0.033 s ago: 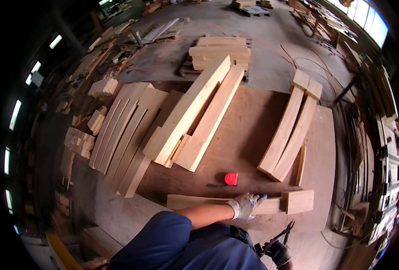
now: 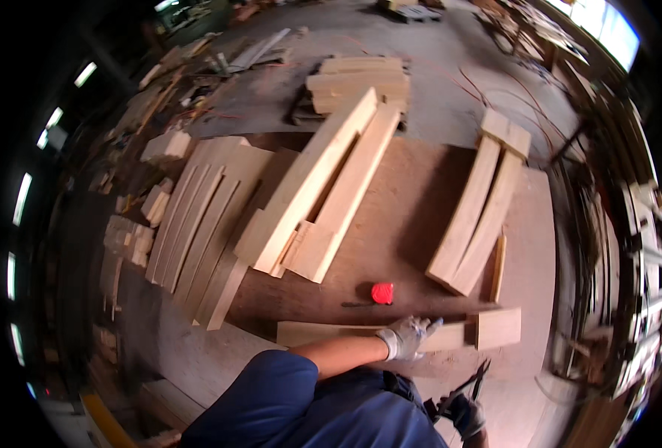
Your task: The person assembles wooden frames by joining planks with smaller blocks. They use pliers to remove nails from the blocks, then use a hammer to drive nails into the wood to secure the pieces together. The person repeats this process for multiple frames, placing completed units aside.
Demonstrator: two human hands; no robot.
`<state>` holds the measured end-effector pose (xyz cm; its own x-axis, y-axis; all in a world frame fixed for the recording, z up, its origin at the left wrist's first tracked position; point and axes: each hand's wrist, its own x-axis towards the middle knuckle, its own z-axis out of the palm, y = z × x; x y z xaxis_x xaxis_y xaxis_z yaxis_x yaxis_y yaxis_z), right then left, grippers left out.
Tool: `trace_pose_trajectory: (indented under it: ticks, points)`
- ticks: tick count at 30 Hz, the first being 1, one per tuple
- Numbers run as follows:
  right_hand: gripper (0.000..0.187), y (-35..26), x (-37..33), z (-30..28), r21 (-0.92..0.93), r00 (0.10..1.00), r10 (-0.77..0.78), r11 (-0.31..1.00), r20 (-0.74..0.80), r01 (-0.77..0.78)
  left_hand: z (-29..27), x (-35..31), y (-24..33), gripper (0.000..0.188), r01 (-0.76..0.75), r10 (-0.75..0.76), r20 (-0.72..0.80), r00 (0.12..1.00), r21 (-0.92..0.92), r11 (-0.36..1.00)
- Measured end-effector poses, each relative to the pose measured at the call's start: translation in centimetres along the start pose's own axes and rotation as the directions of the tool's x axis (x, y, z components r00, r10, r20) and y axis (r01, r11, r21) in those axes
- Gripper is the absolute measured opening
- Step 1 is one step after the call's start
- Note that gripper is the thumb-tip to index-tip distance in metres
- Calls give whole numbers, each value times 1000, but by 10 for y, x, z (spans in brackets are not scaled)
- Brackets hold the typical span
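Observation:
My left hand (image 2: pixel 408 338), in a pale work glove, lies over a wooden beam (image 2: pixel 331 334) with its fingers stretched out. A squared block (image 2: pixel 498 328) forms the right end of this beam. Low on the right, my right hand (image 2: pixel 465 418), gloved too, is closed around a dark two-pronged tool (image 2: pixel 480 379), which looks like pliers; its prongs point up and stand apart. A red tape measure (image 2: pixel 382 293) sits on the brown work board (image 2: pixel 390 254), just beyond the beam.
Two long beams (image 2: pixel 349 179) lie slanted across the middle, beside a row of planks (image 2: pixel 196 224) on the left. A joined pair of beams (image 2: pixel 476 209) and a thin strip (image 2: pixel 499 269) lie to the right. Stacked timber (image 2: pixel 357 82) stands behind; hoses (image 2: pixel 525 104) cross the floor.
The whole view has shifted slightly and blurred. Both hands keep nearly the same places, the left on the beam and the right around the tool.

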<state>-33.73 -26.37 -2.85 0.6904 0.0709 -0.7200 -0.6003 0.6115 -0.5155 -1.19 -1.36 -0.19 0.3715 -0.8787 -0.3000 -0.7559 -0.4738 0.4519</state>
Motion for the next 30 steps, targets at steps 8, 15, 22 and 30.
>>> trace_pose_trajectory:
  ticks: [8, 15, 22, 30]
  points:
    - [46, -64, 20, 118, 154, 998, -18, 988, -55, 26, 24, 9, -6, 104, 15, -14, -51, 999, 10, 1000]
    - [49, -70, 60, 145, 230, 991, 88, 971, -97, -64, 3, 2, -5, 103, 50, -50, -14, 999, -14, 999]
    - [42, -61, 51, 136, 380, 994, 53, 925, -99, -11, 6, 5, -6, 103, 49, -49, 0, 999, 1, 999]
    - [52, -79, 28, 137, 325, 996, 23, 946, -81, 5, 8, 5, -5, 102, 39, -38, -26, 999, 32, 999]
